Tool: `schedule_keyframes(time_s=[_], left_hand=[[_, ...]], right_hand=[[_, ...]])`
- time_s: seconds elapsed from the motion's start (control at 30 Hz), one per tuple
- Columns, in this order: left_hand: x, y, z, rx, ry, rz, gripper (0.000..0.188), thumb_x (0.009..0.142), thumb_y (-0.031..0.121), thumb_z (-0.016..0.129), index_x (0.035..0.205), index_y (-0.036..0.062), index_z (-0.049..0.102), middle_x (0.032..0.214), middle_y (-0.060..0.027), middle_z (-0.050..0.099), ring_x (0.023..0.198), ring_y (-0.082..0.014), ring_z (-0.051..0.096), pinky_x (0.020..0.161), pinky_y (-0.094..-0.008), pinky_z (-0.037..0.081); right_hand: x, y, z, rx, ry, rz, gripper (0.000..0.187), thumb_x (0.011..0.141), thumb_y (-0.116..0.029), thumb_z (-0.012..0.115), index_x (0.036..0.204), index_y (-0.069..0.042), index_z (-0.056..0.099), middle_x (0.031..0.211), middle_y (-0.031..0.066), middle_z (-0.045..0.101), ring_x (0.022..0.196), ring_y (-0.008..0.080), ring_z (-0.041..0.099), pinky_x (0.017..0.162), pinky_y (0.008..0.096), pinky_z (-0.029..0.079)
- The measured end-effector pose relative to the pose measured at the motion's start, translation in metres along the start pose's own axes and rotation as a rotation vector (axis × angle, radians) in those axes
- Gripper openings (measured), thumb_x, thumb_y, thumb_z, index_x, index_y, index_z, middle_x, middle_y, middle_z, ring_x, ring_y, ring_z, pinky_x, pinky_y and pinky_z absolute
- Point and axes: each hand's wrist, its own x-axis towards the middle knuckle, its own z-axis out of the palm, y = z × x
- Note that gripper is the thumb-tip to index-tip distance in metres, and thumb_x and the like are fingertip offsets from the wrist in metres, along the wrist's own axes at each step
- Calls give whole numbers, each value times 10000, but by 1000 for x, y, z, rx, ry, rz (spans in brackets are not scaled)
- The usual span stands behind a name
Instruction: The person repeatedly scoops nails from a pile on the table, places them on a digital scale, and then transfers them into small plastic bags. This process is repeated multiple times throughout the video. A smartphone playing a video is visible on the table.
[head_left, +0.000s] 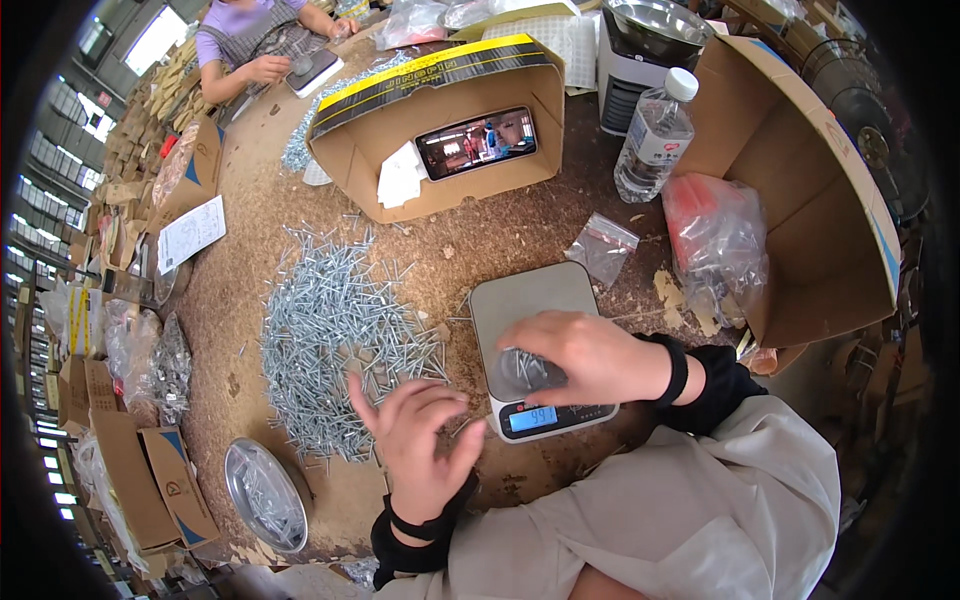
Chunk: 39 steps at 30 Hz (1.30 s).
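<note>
My right hand [590, 355] is closed around a small rounded, see-through holder of screws [528, 372] on the plate of a digital scale [535, 290]. Whether it is a bag or a cup I cannot tell. The scale's blue display [533, 419] is lit. At the near right edge of a big heap of silvery screws [335, 335], my left hand [420, 440] hovers with its fingers apart and nothing visible in them. A small clear zip bag [602, 248] lies flat beyond the scale's right corner.
An oval metal bowl [265, 495] with bagged screws stands near left. Beyond the heap, a cardboard box [350, 185] holds a phone [477, 143]. On the right are a water bottle [655, 140], plastic bags [715, 235] and an open carton [815, 200]. A co-worker [250, 50] sits far left.
</note>
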Motion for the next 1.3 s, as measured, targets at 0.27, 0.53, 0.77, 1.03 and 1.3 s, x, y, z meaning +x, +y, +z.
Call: schedule_keyframes(time_s=[0.27, 0.53, 0.77, 1.03, 1.3], left_hand=[[-9, -18, -13, 107, 147, -117, 85, 846, 155, 714, 898, 118, 659, 908, -21, 661, 979, -235, 617, 1208, -580, 140], [-15, -29, -14, 130, 92, -90, 59, 831, 119, 717, 855, 107, 665, 867, -25, 659, 929, -236, 623, 1197, -568, 188], [-17, -38, -20, 171, 149, -110, 53, 835, 99, 703, 858, 94, 655, 854, -32, 655, 921, -245, 622, 1195, -550, 209], [-22, -47, -28, 192, 85, -164, 76, 841, 102, 713, 893, 88, 660, 853, -44, 656, 869, -260, 608, 1138, -531, 299], [-28, -52, -21, 142, -148, -193, 136, 848, 136, 722, 953, 70, 665, 838, -76, 645, 858, -293, 604, 1055, -510, 380]], right_hand=[[1, 12, -5, -177, -50, 138, 653, 719, -250, 840, 1256, -12, 554, 1157, 180, 604, 1077, 376, 614, 889, 438, 523], [3, 18, -19, -23, 65, 137, 676, 836, -457, 760, 1266, 25, 561, 1117, 199, 598, 975, 383, 641, 846, 427, 526], [10, -6, -19, 356, 43, -101, 435, 1033, -342, 505, 1240, 31, 590, 1045, 197, 628, 971, 381, 624, 870, 436, 490], [-5, 27, -66, 32, 356, 236, 251, 949, -227, 659, 1105, -32, 684, 971, 110, 681, 803, 237, 638, 694, 354, 506], [-35, 131, -70, -545, 302, 577, 205, 825, -212, 746, 932, -46, 692, 813, 125, 691, 785, 352, 665, 689, 437, 508]])
